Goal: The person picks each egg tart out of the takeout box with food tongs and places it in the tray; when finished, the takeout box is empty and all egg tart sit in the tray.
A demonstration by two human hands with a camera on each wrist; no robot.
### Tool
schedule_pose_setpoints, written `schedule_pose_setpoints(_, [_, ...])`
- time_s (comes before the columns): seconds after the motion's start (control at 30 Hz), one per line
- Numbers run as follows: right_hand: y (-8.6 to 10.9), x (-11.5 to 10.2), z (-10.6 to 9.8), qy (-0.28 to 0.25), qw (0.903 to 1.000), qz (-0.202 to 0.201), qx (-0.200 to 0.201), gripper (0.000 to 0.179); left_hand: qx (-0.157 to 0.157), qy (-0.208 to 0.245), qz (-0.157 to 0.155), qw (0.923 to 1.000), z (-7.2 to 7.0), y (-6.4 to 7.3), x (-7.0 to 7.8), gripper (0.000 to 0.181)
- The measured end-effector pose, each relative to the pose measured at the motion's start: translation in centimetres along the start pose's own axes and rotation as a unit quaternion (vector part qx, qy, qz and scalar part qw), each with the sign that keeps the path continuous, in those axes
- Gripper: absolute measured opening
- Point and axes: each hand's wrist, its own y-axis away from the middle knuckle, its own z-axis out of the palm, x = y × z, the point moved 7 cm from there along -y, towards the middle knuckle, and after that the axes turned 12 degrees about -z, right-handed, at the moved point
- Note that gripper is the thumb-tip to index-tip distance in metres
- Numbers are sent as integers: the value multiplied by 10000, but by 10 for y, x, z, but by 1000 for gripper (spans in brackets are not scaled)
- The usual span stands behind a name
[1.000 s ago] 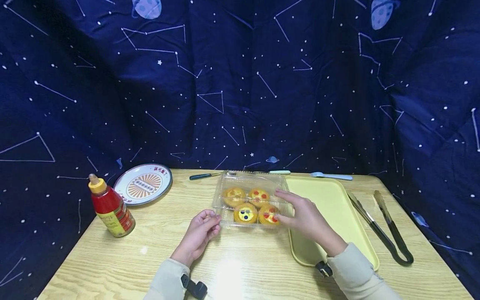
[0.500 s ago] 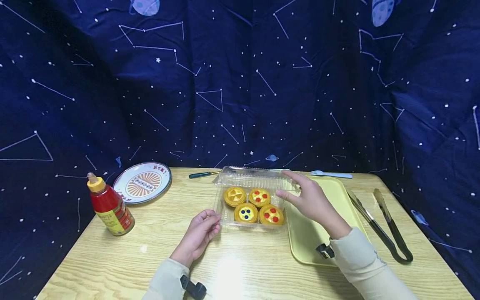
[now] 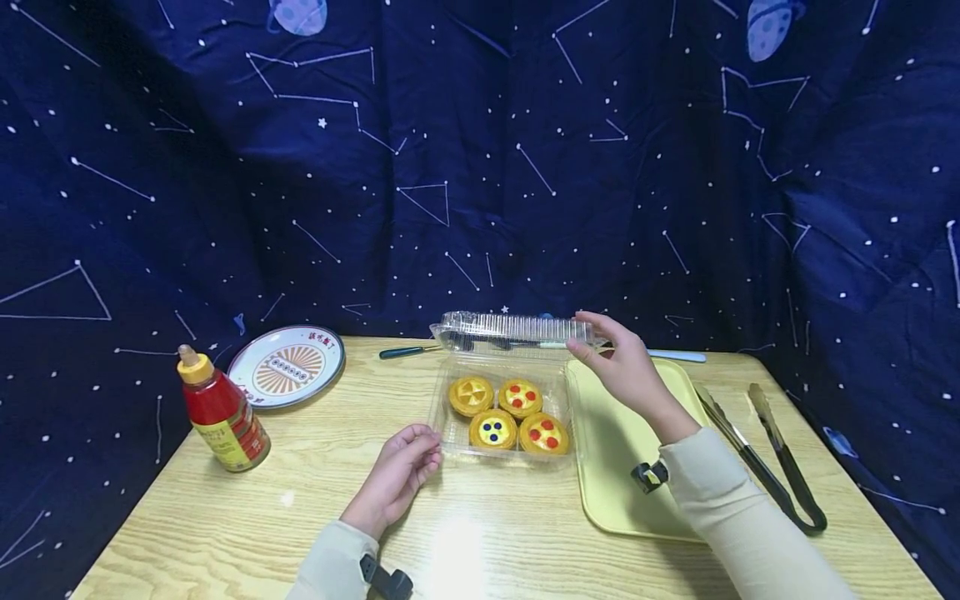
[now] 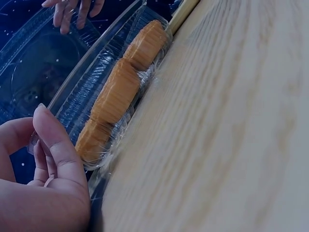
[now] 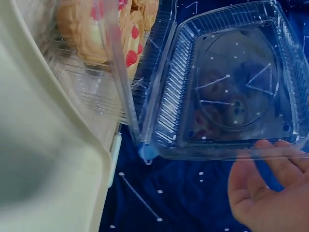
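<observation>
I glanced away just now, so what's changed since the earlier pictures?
The right hand has swung the lid up and back, away from the person, uncovering the tarts. The left hand still pinches the left edge of the box. The bottle, plate, tray and tongs stayed put.

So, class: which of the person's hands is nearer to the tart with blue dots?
Left. The left hand pinches the clear container just left of that tart; the right hand is farther off, up at the open lid.
</observation>
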Motion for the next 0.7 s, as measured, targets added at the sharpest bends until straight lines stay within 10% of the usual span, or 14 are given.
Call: schedule_pose_setpoints(0.7, [-25, 41, 1, -1498, 9836, 597, 812, 50, 20, -48, -32, 10000, -1, -3, -1, 8])
